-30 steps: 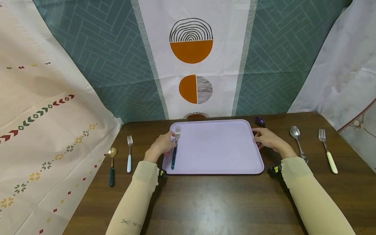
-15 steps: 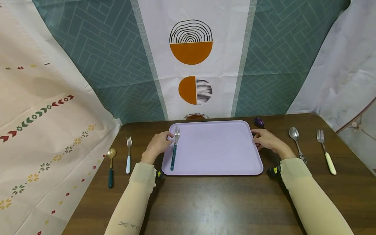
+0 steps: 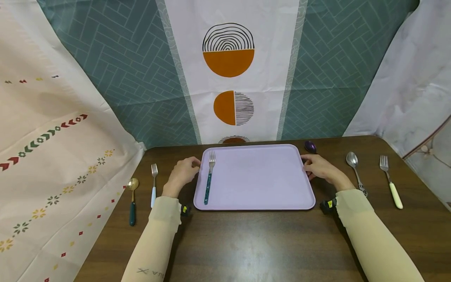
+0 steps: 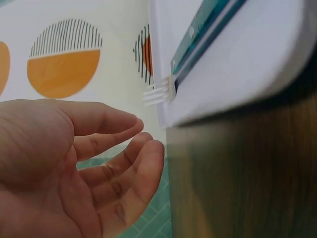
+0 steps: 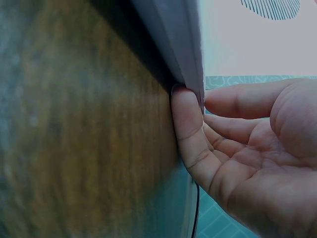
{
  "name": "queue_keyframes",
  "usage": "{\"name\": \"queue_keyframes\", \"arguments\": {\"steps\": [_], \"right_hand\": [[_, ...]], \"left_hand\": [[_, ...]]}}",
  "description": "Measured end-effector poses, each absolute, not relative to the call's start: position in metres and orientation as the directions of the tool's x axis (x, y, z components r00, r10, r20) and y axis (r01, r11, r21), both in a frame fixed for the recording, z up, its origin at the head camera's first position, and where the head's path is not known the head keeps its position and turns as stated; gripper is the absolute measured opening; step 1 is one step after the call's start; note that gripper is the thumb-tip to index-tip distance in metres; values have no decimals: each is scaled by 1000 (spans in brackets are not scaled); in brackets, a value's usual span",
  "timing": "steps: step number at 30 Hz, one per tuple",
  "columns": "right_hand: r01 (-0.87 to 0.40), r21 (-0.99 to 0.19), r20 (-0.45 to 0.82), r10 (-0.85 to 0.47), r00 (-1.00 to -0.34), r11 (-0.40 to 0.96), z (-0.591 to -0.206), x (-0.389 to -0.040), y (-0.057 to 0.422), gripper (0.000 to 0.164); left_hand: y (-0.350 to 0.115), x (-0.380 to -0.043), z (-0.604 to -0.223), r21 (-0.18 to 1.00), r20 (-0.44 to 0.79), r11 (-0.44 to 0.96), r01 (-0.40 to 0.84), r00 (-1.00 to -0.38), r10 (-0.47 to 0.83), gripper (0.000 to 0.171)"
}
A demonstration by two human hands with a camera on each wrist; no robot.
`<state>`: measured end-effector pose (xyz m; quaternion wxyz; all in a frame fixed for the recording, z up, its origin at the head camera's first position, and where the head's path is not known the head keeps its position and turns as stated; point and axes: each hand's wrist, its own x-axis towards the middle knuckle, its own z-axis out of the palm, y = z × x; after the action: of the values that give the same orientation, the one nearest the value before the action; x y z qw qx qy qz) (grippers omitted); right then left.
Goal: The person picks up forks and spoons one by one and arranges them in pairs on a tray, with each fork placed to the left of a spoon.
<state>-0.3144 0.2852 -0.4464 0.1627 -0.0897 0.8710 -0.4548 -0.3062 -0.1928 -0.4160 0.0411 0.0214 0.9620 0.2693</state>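
Note:
On the wooden table lies a lilac tray (image 3: pixel 260 180). A fork with a teal handle (image 3: pixel 208 184) lies along the tray's left side, tines toward the back. My left hand (image 3: pixel 182 172) is just left of the tray, apart from it; the left wrist view shows its fingers (image 4: pixel 148 163) loosely bent around nothing. At the opposite edge, my right hand (image 3: pixel 320 166) pinches the tray's rim. In the right wrist view a fingertip (image 5: pixel 187 106) is tucked below the rim, with the thumb against its outer side.
A gold spoon with a dark handle (image 3: pixel 132 207) and a light-blue-handled fork (image 3: pixel 154 184) lie at left. A purple spoon (image 3: pixel 310 147), partly hidden, a silver spoon (image 3: pixel 356 170) and a cream-handled fork (image 3: pixel 391 182) lie at right. Patterned cloth (image 3: pixel 155 78) hangs behind the table.
My left hand has let go of the teal-handled fork and moved left, off the tray. The fork stays on the tray, and my right hand keeps its place at the rim.

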Motion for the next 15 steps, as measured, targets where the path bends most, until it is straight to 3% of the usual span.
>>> {"name": "queue_keyframes", "arguments": {"steps": [15], "right_hand": [[-19,-833,-182,-305,-935,553,-451,-315,288,63]], "left_hand": [[-204,-304,-416,533,-80,846,-4,-996,46,32]]}}
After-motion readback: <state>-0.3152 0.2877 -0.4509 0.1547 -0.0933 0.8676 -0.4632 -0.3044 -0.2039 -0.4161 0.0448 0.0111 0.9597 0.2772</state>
